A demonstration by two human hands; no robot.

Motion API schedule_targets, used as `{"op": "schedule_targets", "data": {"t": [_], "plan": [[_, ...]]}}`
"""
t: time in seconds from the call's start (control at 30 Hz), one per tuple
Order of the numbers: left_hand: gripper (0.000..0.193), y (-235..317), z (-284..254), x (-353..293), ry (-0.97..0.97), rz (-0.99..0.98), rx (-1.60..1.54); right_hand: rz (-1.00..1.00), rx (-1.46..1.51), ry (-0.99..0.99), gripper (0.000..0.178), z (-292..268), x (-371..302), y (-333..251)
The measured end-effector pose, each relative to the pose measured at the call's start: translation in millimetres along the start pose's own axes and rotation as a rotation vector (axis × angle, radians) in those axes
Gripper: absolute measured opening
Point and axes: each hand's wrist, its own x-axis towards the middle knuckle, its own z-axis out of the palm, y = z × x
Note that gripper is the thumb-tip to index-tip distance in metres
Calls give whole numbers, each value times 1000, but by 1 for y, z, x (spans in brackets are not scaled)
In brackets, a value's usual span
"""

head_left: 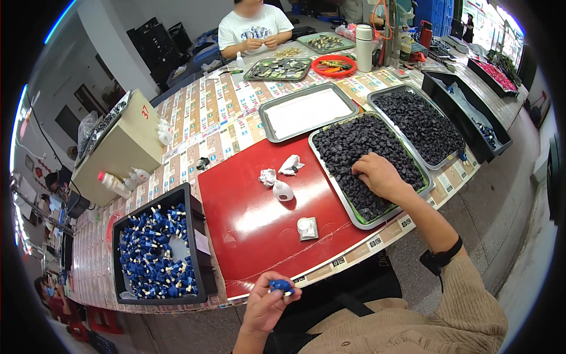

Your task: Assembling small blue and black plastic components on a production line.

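Workshop room: grey walls and a pale pillar (112,41) back toward 11 o'clock; a co-worker (254,29) in a white shirt sits near 12, across from you
Patterned table (194,112): spreads out before you; a red board (253,248) lies on it, from the middle toward 7 o'clock
Black bin (194,215): at your 8 o'clock, holding many blue-and-cream pieces (141,253); its floor shows through a gap among them
Trays: near tray (334,187) at 3 o'clock and far tray (441,166) at 2, both thick with black pieces (354,135); so plenty seems left to draw on
Right hand (378,176): at your 3 o'clock, fingertips down among the black pieces in the near tray; whether they pinch one cannot be told
Left hand (263,302): at your 6 o'clock, by the board's near edge; thumb and fingers closed on one piece
White bottle (283,190): mid-board, crumpled tissue (267,177) beside it
Blue piece (282,285): in your left fingertips, probably partway through handling; whether the bin's pieces are finished or waiting, you cannot tell
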Motion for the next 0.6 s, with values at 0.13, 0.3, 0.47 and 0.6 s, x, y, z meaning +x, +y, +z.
{"op": "schedule_targets", "data": {"t": [0.13,0.3,0.47,0.6], "plan": [[29,-8,6,9,-8,-63,39,-21,7,75,16,-3,-6,-1],[27,-14,8,13,52,-6,128,149,360,65,17,-18,-19,-25],[28,-17,6,20,63,-18,108,537,1318,-72,16,-14,-34,-55],[34,-18,12,22,91,9,130,693,1606,-173,20,2,-42,-83]]}}
